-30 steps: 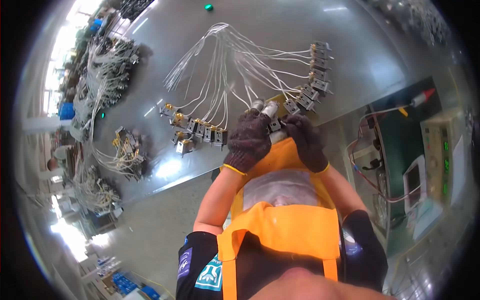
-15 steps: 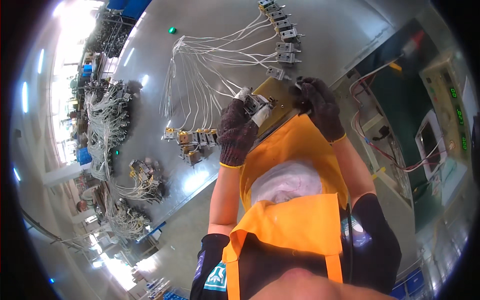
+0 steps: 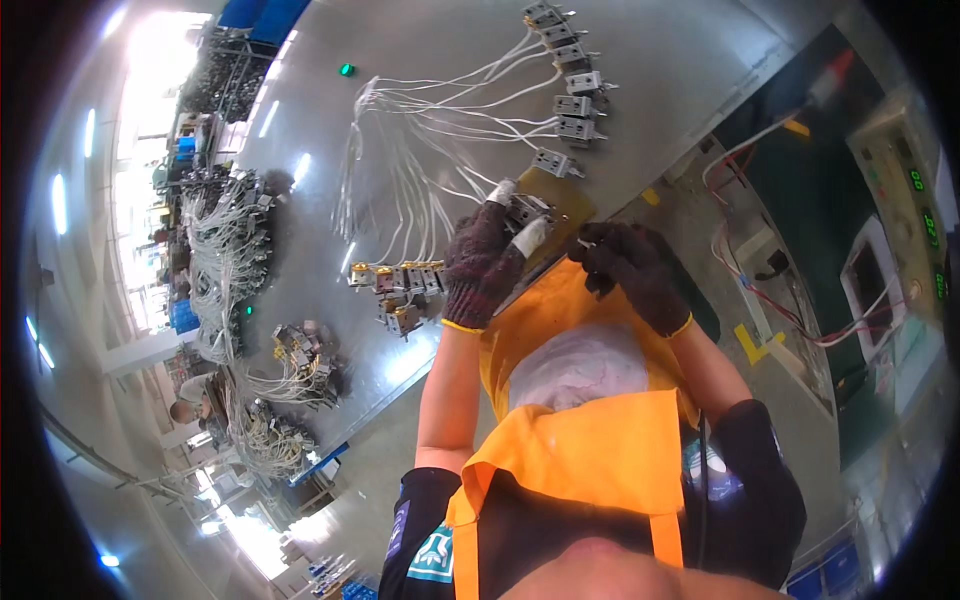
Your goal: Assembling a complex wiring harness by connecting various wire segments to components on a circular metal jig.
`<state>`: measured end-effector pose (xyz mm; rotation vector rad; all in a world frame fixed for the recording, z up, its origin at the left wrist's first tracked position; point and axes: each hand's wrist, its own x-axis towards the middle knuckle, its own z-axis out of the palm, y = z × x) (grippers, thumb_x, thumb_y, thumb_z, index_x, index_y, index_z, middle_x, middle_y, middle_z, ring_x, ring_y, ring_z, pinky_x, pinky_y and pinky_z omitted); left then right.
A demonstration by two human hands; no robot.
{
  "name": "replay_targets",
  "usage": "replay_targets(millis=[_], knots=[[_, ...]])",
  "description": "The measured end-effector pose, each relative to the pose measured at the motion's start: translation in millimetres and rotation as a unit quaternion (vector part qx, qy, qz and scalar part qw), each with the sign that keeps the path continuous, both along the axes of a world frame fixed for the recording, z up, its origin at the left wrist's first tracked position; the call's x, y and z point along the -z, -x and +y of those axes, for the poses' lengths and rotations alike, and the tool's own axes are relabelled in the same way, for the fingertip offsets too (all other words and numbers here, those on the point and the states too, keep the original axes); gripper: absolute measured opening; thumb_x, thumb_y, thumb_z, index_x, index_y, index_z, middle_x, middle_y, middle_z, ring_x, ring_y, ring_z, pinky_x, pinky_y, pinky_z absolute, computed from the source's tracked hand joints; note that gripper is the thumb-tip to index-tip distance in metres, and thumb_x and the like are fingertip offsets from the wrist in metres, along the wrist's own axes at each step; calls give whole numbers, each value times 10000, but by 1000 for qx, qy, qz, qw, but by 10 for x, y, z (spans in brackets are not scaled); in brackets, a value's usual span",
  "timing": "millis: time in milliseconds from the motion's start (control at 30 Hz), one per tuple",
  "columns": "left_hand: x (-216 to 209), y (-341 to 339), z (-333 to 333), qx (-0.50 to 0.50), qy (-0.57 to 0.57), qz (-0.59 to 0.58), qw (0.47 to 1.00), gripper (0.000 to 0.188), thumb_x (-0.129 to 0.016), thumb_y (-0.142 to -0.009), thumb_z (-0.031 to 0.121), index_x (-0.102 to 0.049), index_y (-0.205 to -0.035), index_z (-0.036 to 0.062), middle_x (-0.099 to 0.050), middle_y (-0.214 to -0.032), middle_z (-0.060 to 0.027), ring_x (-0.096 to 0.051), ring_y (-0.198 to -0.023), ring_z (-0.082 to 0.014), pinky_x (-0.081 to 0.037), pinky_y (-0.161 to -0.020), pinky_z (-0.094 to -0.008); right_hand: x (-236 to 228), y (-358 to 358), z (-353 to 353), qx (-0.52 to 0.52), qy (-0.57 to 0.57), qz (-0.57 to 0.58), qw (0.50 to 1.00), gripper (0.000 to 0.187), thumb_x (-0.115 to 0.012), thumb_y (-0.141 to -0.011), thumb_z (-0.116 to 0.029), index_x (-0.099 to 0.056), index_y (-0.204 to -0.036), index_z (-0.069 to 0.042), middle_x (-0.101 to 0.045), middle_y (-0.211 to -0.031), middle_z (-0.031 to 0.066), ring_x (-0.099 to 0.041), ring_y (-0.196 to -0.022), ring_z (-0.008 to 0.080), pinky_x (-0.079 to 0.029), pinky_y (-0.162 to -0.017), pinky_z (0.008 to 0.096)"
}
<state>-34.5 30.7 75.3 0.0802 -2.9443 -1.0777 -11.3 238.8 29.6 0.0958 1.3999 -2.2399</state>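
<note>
On a workshop floor, a shiny metal table (image 3: 690, 55) carries a fan of white wires (image 3: 455, 90) ending in small boxy metal units, one curved row (image 3: 575, 106) at the far right and a cluster (image 3: 405, 278) to the left. At its near edge, a worker in an orange apron (image 3: 580, 440) grips another metal unit (image 3: 530, 210) in the left hand (image 3: 480, 262), gloved in dark knit with white-wrapped fingertips, over a yellowish-brown board (image 3: 572, 192). The right hand (image 3: 640, 272), also gloved, is poised just beside the board, fingers curled; whether it pinches anything cannot be told. A panel with green digits (image 3: 918, 200) glows at right.
</note>
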Motion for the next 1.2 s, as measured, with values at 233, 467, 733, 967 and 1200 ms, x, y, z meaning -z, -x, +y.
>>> replay_targets(millis=[233, 467, 733, 967, 1200], knots=[[-89, 35, 175, -30, 94, -15, 995, 588, -735, -749, 536, -647, -1156, 120, -686, -944, -131, -633, -921, -322, -490, -806, -442, 182, 99, -348, 75, -121, 207, 968, 287, -598, -947, -148, -605, -1207, -26, -646, -849, 43, -624, -644, 103, -500, -555, 232], [-212, 47, 209, -39, 112, -41, 992, 556, -714, -785, 483, -644, -1174, 92, -689, -991, -160, -628, -971, -351, -485, -852, -444, 27, 52, -209, 30, -101, 117, 987, 214, -555, -973, -124, -643, -1132, -11, -664, -906, 68, -650, -744, 123, -515, -634, 258], [-231, 53, 166, -27, 75, -14, 997, 567, -700, -769, 547, -668, -1140, 119, -692, -984, -162, -636, -946, -366, -494, -829, -464, -23, 302, -192, 118, -333, 658, 665, 138, -657, -862, -67, -650, -995, -30, -651, -911, 134, -629, -748, 310, -515, -655, 334], [-171, -15, 228, -18, 143, 29, 989, 567, -721, -768, 507, -636, -1139, 86, -675, -1005, -171, -630, -939, -370, -493, -819, -462, -61, 199, -200, -20, 169, -145, 975, 122, -555, -964, -177, -625, -988, -80, -590, -761, 28, -530, -510, 129, -448, -477, 232], [-12, -91, 17, 52, 76, 151, 984, 610, -795, -732, 341, -565, -1226, 67, -637, -1080, -174, -609, -959, -387, -493, -824, -475, 48, 77, -298, 26, 203, -202, 958, 197, -536, -984, -251, -608, -1040, -77, -548, -712, -16, -496, -540, 85, -407, -470, 198]])
